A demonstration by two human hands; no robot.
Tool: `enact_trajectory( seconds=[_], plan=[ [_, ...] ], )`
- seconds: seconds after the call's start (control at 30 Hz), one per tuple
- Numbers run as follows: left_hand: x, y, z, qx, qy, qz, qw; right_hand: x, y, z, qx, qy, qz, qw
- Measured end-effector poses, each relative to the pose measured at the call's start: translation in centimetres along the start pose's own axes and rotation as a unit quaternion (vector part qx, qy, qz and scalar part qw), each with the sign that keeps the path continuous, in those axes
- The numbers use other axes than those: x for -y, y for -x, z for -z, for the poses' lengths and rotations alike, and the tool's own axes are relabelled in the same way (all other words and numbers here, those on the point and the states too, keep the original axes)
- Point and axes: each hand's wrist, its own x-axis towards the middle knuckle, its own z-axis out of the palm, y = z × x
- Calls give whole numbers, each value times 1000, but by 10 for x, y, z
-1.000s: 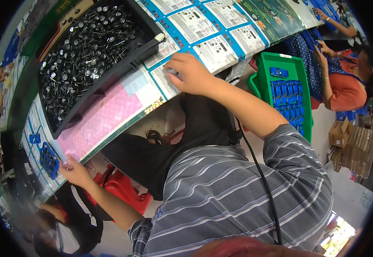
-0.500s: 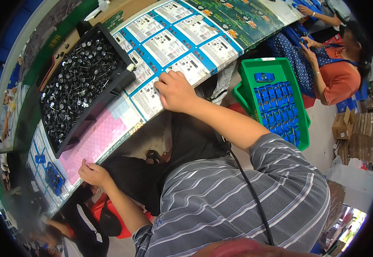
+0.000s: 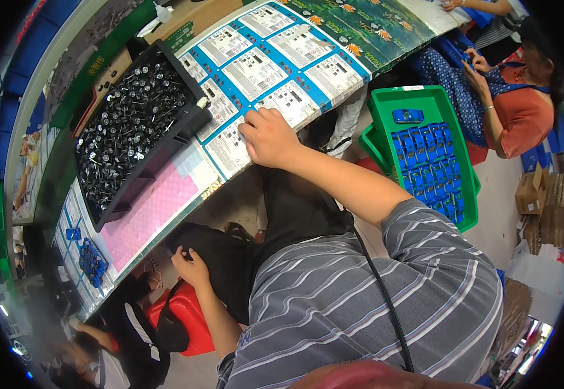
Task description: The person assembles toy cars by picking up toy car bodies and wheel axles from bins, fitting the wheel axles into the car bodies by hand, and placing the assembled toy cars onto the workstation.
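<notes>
1. Against the earlier views the right hand stays pressed on the same printed card at the bench edge, while the left hand has come off the bench end and dropped toward the lap; the whole scene has also swung as the head turned.
2. The right arm reaches toward 11 o'clock, palm down, fingers loosely curled flat on the card, gripping nothing; the left hand sits at 7 o'clock, fingers bent against dark cloth beside a red stool (whether it grips anything I cannot tell).
3. White cards with blue borders lie in rows toward 12 o'clock; a black tray of small dark parts lies at 10 o'clock, a pink sheet just below it; a green tray of blue packets rests at 2 o'clock.
</notes>
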Motion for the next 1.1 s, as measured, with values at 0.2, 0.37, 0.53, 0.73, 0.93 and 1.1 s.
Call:
enact_trajectory(
  seconds=[0.2, 0.37, 0.53, 0.73, 0.93, 1.1],
  plan=[
    [-10, -10, -19, 69, -103, -40, 991, 0, 1, 2, 17, 2, -9, 1000],
    [4, -33, -33, 141, -101, 73, 982, 2, -4, 3, 34, 17, -6, 999],
    [26, -36, -54, 106, -130, 43, 985, 27, -27, -10, 187, -86, 116, 972],
    [20, -38, -62, 138, -131, -1, 982, 96, -74, -97, 264, -235, 283, 892],
    [-38, -41, -34, 217, 56, -42, 974, 99, -94, -129, 272, -408, 169, 855],
    [-169, -78, 17, 282, 376, -250, 847, 103, -93, -134, 255, -429, 172, 849]
  ],
)
